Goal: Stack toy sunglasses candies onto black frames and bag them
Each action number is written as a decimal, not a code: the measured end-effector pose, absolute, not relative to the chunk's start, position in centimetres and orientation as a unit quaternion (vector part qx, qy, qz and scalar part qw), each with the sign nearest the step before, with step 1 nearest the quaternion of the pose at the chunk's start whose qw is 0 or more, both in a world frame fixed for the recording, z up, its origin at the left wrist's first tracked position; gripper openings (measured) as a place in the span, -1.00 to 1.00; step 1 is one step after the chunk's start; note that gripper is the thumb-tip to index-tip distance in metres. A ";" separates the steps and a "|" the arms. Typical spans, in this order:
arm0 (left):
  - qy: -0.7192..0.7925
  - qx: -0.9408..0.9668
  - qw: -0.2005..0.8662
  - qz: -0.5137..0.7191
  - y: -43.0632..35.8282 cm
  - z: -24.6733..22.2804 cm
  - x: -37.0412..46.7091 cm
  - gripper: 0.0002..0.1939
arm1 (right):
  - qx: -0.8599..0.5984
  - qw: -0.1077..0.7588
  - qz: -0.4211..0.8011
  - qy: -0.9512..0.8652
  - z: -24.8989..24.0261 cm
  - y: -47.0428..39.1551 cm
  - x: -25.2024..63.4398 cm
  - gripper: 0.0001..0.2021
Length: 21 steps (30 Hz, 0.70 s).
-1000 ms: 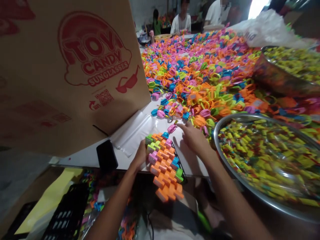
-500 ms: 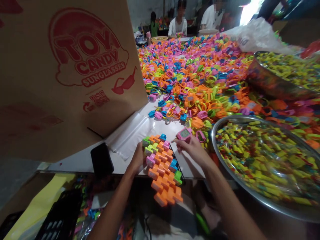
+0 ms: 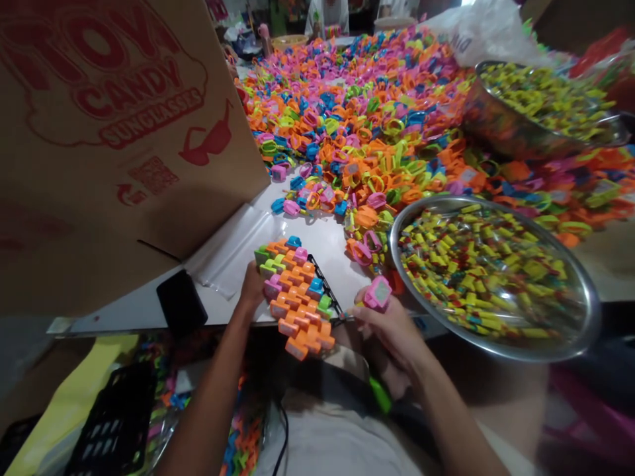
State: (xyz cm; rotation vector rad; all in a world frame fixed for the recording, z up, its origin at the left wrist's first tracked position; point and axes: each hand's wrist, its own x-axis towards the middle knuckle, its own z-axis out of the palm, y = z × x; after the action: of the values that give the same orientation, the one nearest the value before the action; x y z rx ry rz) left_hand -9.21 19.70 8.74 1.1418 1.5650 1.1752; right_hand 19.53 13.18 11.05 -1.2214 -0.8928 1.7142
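Observation:
A block of rows of toy watches (image 3: 297, 297), mostly orange with some green, pink and blue, sits over a black rack (image 3: 325, 285) at the table's front edge. My left hand (image 3: 253, 285) is closed on the left side of this block, its fingers partly hidden behind it. In my right hand (image 3: 380, 317) is a pink toy watch (image 3: 378, 293) with a grey face, pinched between thumb and fingers, to the right of the block. The watch does not touch the block.
A big cardboard box (image 3: 114, 152) stands at the left, a black phone (image 3: 181, 304) near its foot. A heap of colourful toy watches (image 3: 347, 125) spreads behind. Steel bowls (image 3: 592, 311) of wrapped yellow pieces stand at the right. A person (image 3: 327, 16) sits at the back.
The view has tilted down and shifted. My right hand has moved lower, toward the table's front edge, with the pink watch, whose face is now turned up more.

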 end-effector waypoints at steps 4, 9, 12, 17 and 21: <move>0.628 0.457 0.408 0.479 19.8 8.6 -9.0 -0.80 | -0.537 0.342 0.632 -0.443 9.8 12.3 20.3 -0.59; 0.628 0.460 0.404 0.481 19.8 8.5 -9.0 -0.79 | -0.525 0.330 0.626 -0.472 8.7 11.3 20.3 -0.58; 0.629 0.457 0.402 0.483 19.9 8.4 -9.0 -0.76 | -0.521 0.319 0.598 -0.519 8.4 11.3 19.8 -0.64; 0.632 0.454 0.404 0.481 19.7 8.3 -8.9 -0.77 | -0.497 0.294 0.516 -0.633 9.4 12.1 19.4 -0.79; 0.636 0.448 0.406 0.480 19.4 8.5 -8.8 -0.79 | -0.469 0.214 0.447 -0.731 11.3 12.2 19.5 -0.83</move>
State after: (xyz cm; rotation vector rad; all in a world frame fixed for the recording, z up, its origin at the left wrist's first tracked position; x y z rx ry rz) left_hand -8.77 19.43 8.52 1.1297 1.6042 1.2111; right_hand 19.52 12.18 11.28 -1.3026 -2.0275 1.2404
